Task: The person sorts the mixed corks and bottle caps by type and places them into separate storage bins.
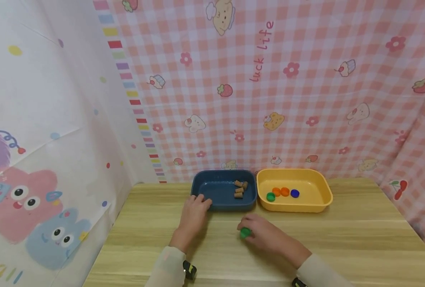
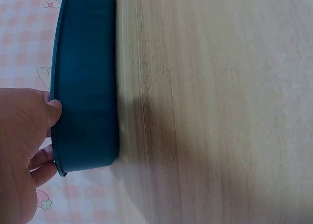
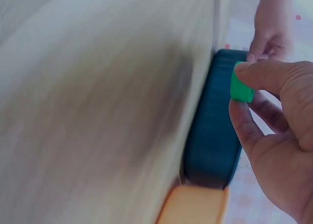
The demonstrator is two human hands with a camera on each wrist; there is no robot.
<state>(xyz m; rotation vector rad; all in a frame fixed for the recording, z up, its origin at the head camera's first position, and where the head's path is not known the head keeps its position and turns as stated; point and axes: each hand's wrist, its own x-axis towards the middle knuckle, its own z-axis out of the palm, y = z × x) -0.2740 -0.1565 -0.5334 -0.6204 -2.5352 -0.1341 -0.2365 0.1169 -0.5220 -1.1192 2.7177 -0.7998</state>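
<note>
My left hand (image 1: 193, 213) grips the near left rim of a dark blue tray (image 1: 230, 208). In the left wrist view the thumb (image 2: 55, 111) lies over the rim of the tray (image 2: 87, 82), with other fingers at its corner. Between thumb and fingers, my right hand (image 1: 266, 234) pinches a green bottle cap (image 1: 245, 232) above the table, in front of the trays. The right wrist view has this cap (image 3: 242, 87) close up, with the blue tray (image 3: 210, 131) behind it. Several corks (image 1: 239, 195) lie at the right side inside the blue tray.
A yellow tray (image 1: 298, 207) stands right beside the blue one. It holds a green cap (image 1: 271, 197), two orange caps (image 1: 285, 192) and a blue cap (image 1: 295, 193). Behind the wooden table (image 1: 359, 239) hangs a pink checked cloth (image 1: 305, 99).
</note>
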